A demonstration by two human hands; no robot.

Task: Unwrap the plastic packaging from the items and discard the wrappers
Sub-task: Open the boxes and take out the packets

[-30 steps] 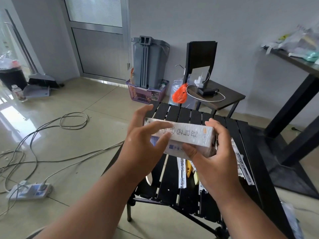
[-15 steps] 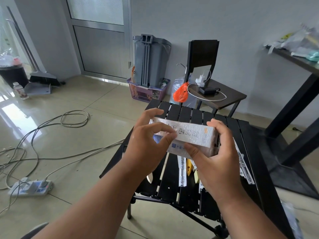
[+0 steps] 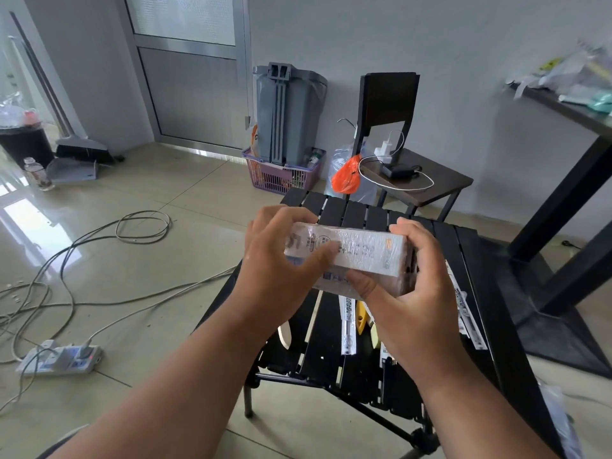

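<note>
Clear plastic film, crinkled and shiny, wraps the white printed box [image 3: 351, 256] that both hands hold above the black slatted table [image 3: 364, 217]. The left hand [image 3: 281, 260] is curled round the box's left end, fingers over the far side and thumb pressed on the near face (its tip lies across the print). The right hand [image 3: 417, 286] grips the right end, fingers bent over the top edge and thumb pushed up against the lower near face. Film on the box looks unbroken from this view, though the far side is hidden.

On the table, beneath the hands, lie several long narrow packets [image 3: 347, 326] with printed strips, along with something yellow [image 3: 361, 319] that is mostly hidden. Another long packet [image 3: 463, 309] lies near the table's right edge.

Beyond the table's far edge stands a small brown side table [image 3: 440, 183] with a charger and looped white cable [image 3: 394, 180] on it; an orange bag [image 3: 346, 177] hangs beside it. Further back, left of the side table, a grey bin [image 3: 284, 107] stands in a purple basket [image 3: 281, 177] against the wall. Left of the slatted table, on the tiled floor, run loose cables [image 3: 99, 233] and a power strip [image 3: 59, 359].
</note>
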